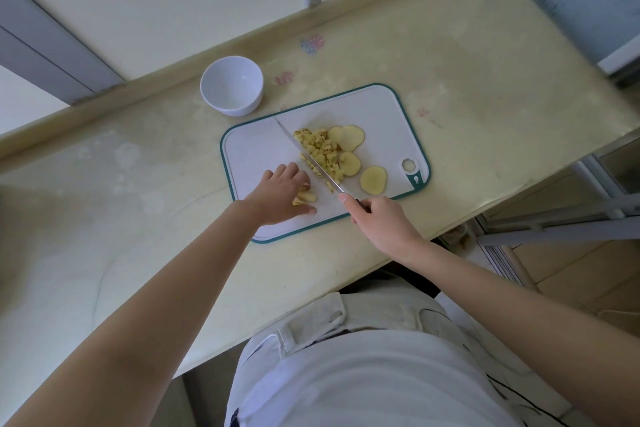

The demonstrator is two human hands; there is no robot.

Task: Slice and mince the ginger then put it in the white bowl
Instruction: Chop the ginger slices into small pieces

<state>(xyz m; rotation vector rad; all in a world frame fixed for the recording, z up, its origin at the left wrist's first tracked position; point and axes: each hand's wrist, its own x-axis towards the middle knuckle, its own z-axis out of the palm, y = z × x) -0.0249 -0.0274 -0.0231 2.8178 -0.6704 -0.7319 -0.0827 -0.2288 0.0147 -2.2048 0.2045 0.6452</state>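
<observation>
at the centre of the frame a white plastic cutting board with a teal rim [381,104] lies on the pale yellow tabletop [485,80]. the right hand [379,218] has its grip wrapped tight around the handle of a long steel knife [304,152], whose blade slants across a heap of diced yellow ginger [323,152]. round ginger slices [348,137] lie just right of the heap. the left hand [282,192] rests on the board with fingers curled over a few ginger pieces [306,197]. the empty round white bowl [231,85] stands near the board's upper left corner.
</observation>
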